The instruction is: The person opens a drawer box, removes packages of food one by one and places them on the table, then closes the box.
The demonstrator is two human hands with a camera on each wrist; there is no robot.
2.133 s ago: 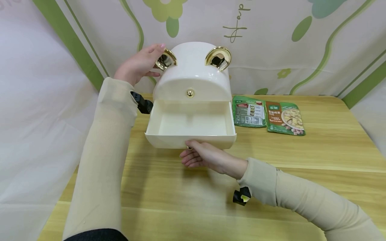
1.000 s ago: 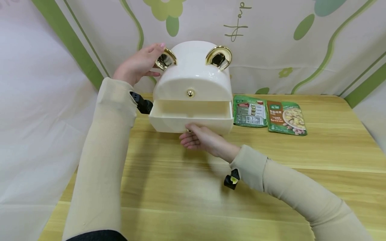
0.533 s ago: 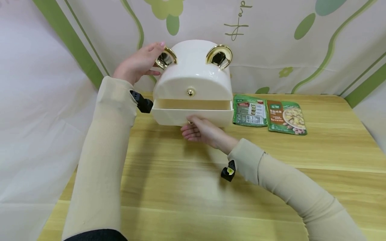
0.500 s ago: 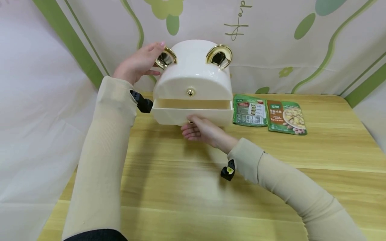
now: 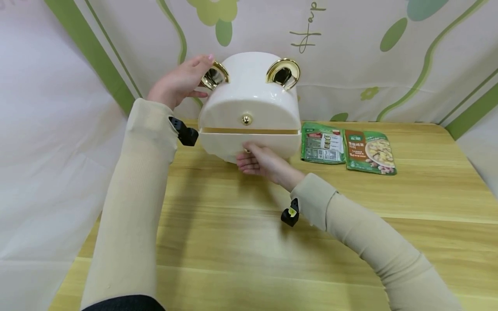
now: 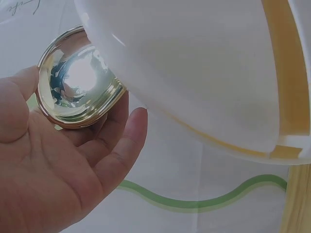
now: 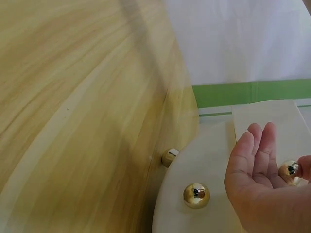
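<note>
A cream dome-shaped box [image 5: 249,99] with two gold ears stands at the back of the wooden table [image 5: 233,242]. Its bottom drawer [image 5: 218,144] is almost fully in, with a thin gap under the dome. My right hand [image 5: 258,162] is at the drawer front and pinches the small gold drawer knob [image 7: 290,171] between thumb and fingers. A second gold knob [image 7: 196,195] sits on the dome front. My left hand [image 5: 183,82] cups the left gold ear [image 6: 77,80] from behind with nearly straight fingers, thumb at its rim.
Two food packets lie flat to the right of the box, a green one [image 5: 323,143] and a brown-green one [image 5: 369,152]. A patterned cloth backdrop [image 5: 369,60] hangs right behind the box and along the left side.
The drawer has slid from wide open to almost closed, with my right hand moving toward the box on its knob. My left hand has stayed on the ear.
</note>
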